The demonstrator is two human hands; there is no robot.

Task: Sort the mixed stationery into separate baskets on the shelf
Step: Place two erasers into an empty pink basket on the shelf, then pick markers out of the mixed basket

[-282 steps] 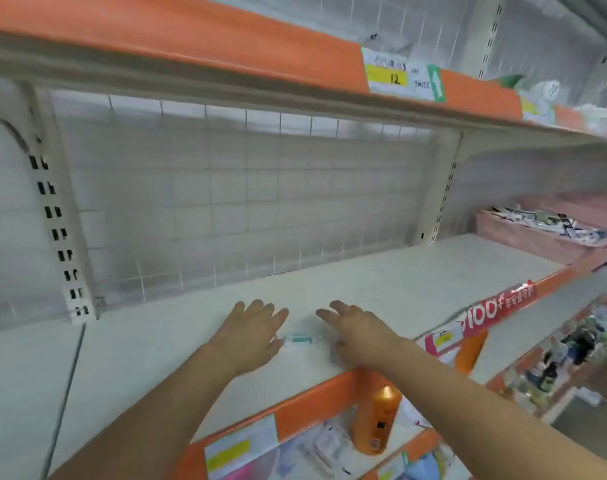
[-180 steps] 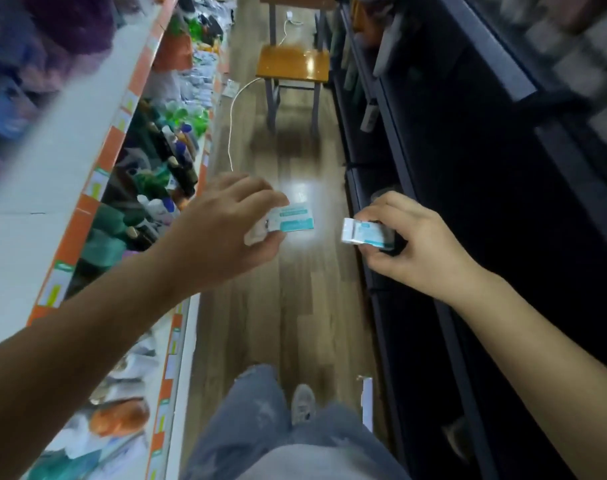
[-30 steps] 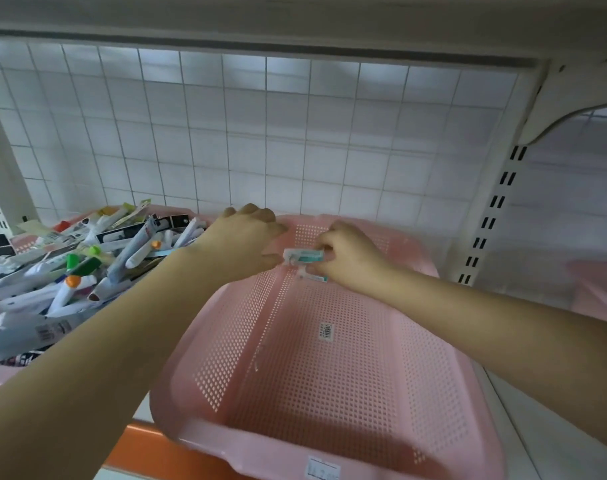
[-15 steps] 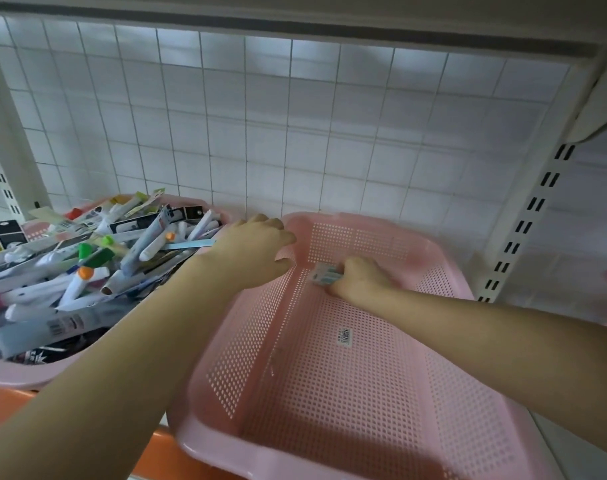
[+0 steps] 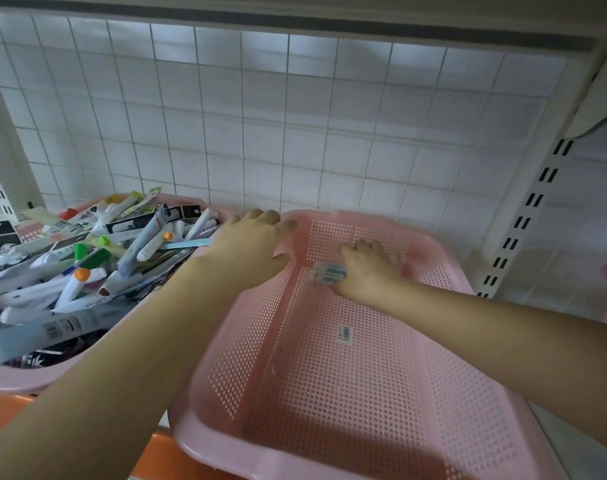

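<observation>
the pink mesh basket sits on the shelf with its near rim hanging over the orange shelf edge and its far rim close to the white wire grid at the back. the right hand reaches inside, down at the far end of the floor, fingers spread wide and laid flat, pressing on a small white and teal packet that pokes out on the thumb side. the packet lies on the mesh just short of the far wall, left of centre. the rest of the basket floor is bare apart from a barcode sticker near the middle, so there is wide room towards the near rim.

the left hand rests on the basket's left rim by the far corner, fingers close together and nearly straight, thumb on the inner side of the wall, holding nothing.

just beside it on the left, a second pink basket is heaped above its rim with pens and markers; the two baskets' sides are touching or nearly so under the left forearm. a slotted upright stands to the right.
</observation>
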